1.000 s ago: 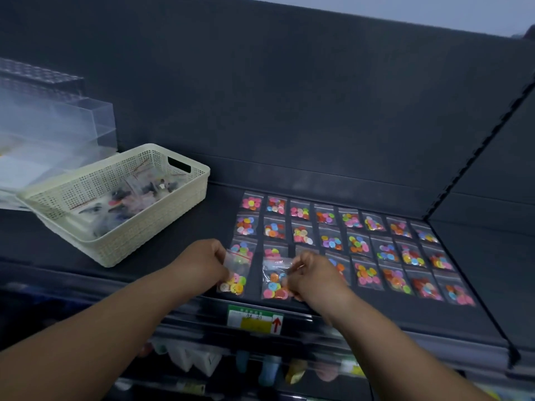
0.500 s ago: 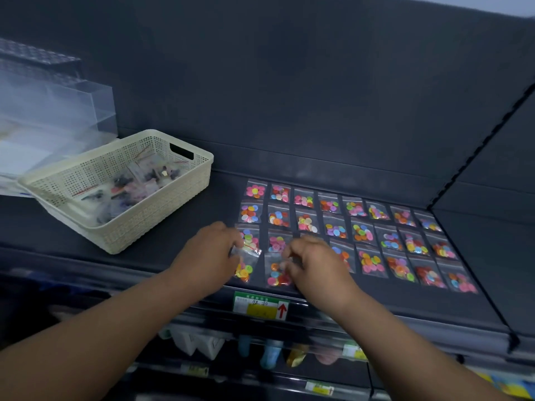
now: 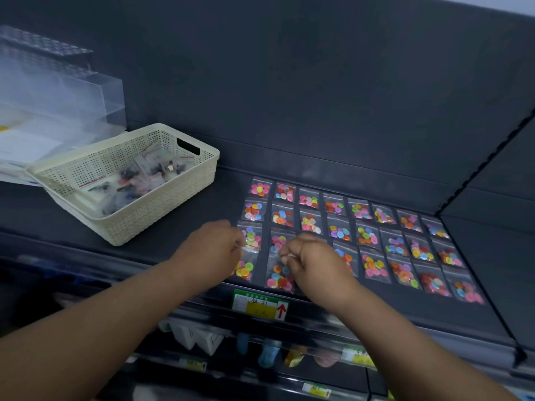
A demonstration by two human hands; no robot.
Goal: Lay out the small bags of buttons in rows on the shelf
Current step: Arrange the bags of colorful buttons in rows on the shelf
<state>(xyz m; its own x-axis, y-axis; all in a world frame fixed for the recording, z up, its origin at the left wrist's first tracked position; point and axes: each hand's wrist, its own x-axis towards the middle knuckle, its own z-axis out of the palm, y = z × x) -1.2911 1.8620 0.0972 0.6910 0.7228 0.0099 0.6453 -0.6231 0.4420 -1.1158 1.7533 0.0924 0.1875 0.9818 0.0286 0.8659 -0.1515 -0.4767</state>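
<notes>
Head view, left hand (image 3: 211, 250) and right hand (image 3: 314, 263) each still pinching a bag, both lowered onto shelf (image 3: 202, 209)

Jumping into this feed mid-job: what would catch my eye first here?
First the grid of small bags of buttons, bright against the dark shelf, in neat rows right of centre. Both hands sit at its front-left corner: the left hand and right hand each pinch a bag in the nearest row. To the left stands a cream perforated basket holding more packets.
</notes>
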